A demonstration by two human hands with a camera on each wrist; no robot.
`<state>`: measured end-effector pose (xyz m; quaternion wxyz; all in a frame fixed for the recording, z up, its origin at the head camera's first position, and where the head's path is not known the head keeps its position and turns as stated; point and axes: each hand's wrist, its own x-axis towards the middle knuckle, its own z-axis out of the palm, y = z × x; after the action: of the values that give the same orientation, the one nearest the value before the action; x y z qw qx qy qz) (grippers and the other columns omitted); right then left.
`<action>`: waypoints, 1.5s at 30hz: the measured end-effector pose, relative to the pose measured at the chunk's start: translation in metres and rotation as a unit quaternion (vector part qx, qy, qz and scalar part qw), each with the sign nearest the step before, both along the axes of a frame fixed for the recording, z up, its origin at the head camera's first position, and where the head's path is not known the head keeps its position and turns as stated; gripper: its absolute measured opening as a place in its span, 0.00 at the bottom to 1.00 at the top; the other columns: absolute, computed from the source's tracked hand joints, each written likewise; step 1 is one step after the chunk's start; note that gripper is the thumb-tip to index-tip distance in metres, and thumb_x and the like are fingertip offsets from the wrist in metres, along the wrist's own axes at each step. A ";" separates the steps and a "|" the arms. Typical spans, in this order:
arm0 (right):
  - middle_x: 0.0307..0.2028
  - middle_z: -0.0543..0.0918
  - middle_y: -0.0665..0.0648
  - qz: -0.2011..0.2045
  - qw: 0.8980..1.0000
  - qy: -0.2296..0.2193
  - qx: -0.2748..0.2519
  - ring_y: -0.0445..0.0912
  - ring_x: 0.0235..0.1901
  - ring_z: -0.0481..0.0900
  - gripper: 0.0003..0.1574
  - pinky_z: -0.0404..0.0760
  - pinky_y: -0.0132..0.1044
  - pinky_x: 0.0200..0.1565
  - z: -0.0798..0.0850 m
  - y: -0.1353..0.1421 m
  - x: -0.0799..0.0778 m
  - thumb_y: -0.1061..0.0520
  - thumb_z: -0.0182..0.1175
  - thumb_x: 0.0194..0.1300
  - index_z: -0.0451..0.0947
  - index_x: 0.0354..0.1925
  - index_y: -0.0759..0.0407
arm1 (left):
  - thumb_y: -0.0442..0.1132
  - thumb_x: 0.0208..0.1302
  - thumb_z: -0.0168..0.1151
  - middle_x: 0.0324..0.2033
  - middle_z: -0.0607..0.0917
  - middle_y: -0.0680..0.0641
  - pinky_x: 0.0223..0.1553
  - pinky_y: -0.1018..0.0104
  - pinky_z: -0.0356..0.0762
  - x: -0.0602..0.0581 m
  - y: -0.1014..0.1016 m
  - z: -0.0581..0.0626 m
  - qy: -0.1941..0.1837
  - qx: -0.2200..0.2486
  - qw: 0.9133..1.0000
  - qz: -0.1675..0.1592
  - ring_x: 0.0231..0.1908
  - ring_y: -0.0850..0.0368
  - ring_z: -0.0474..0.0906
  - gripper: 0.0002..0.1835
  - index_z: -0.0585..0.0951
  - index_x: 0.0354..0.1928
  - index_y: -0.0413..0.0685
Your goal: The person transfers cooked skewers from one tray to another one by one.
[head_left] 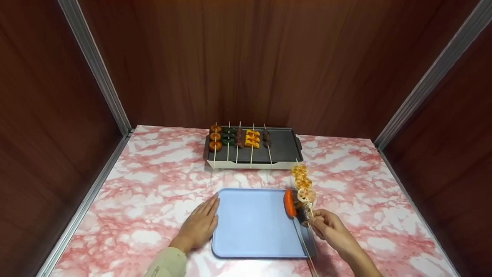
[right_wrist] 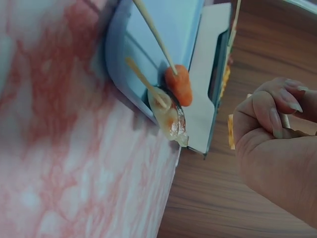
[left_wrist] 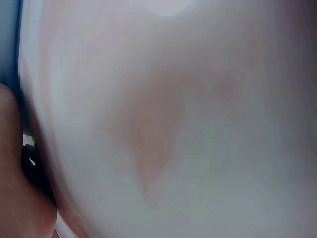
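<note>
My right hand (head_left: 328,231) pinches the stick of a lotus root skewer (head_left: 303,182) between thumb and fingers, its slices raised beyond the right side of the blue tray (head_left: 250,223). Below it, a red-orange sausage skewer (head_left: 289,204) lies on the tray. Beside that is a dark and whitish skewer (right_wrist: 168,116), perhaps fish, partly hidden by the right hand in the head view. My left hand (head_left: 200,225) lies on the table with its fingers straight, touching the tray's left edge. The left wrist view shows mostly blurred tabletop.
Behind the tray stands a dark grill pan (head_left: 284,144) with a pale front. Several skewers lie side by side on it, from round brown slices (head_left: 215,136) at left to dark meat (head_left: 267,138). Wood-grain walls (head_left: 246,61) enclose the marbled table (head_left: 153,184).
</note>
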<state>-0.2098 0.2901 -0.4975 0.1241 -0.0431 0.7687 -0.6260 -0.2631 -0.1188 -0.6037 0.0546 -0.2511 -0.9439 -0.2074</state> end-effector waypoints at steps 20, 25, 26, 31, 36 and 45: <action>0.23 0.66 0.47 0.011 0.999 -0.035 -0.019 0.37 0.20 0.62 0.09 0.62 0.27 0.23 -0.024 -0.008 0.030 0.61 0.52 0.78 0.69 0.45 0.69 | 0.46 0.83 0.39 0.80 0.54 0.42 0.77 0.47 0.53 0.000 0.001 0.002 -0.020 -0.017 1.000 0.005 0.78 0.43 0.52 0.30 0.56 0.79 0.38; 0.23 0.66 0.47 0.032 0.998 -0.033 -0.031 0.36 0.20 0.63 0.06 0.61 0.26 0.24 -0.032 -0.013 0.034 0.66 0.50 0.76 0.69 0.45 0.71 | 0.45 0.83 0.40 0.79 0.56 0.40 0.75 0.44 0.55 0.001 0.001 0.002 -0.012 -0.001 1.000 0.005 0.77 0.41 0.54 0.30 0.59 0.78 0.36; 0.23 0.66 0.47 0.039 0.998 -0.029 -0.034 0.35 0.20 0.63 0.06 0.61 0.26 0.24 -0.033 -0.014 0.035 0.66 0.49 0.75 0.69 0.45 0.72 | 0.45 0.83 0.40 0.79 0.57 0.39 0.75 0.44 0.56 0.001 0.001 0.002 -0.007 0.001 1.000 0.004 0.77 0.41 0.55 0.30 0.59 0.78 0.36; 0.22 0.67 0.46 0.065 0.997 -0.017 -0.043 0.35 0.19 0.63 0.07 0.60 0.26 0.23 -0.042 -0.018 0.038 0.67 0.49 0.76 0.69 0.44 0.73 | 0.44 0.83 0.39 0.79 0.57 0.39 0.75 0.44 0.56 0.001 0.001 0.001 0.000 0.002 1.000 0.001 0.77 0.40 0.56 0.30 0.59 0.78 0.35; 0.22 0.67 0.47 0.062 0.998 -0.004 -0.011 0.34 0.19 0.63 0.08 0.61 0.27 0.24 -0.050 -0.024 0.040 0.68 0.50 0.74 0.68 0.43 0.78 | 0.45 0.83 0.39 0.79 0.57 0.39 0.75 0.45 0.55 0.000 0.001 -0.001 0.004 0.002 1.000 0.001 0.77 0.41 0.56 0.30 0.59 0.78 0.36; 0.14 0.72 0.46 0.024 0.991 0.042 0.127 0.35 0.13 0.68 0.03 0.64 0.26 0.17 -0.054 -0.039 0.043 0.67 0.55 0.68 0.74 0.37 0.69 | 0.45 0.83 0.40 0.80 0.54 0.41 0.77 0.47 0.52 0.000 0.001 0.005 -0.023 -0.014 1.000 0.004 0.78 0.42 0.52 0.30 0.56 0.79 0.37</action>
<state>-0.1672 0.2513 -0.5516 0.1116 -0.0719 0.8450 -0.5181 -0.2626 -0.1175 -0.5987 0.0298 -0.2434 -0.9486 -0.1999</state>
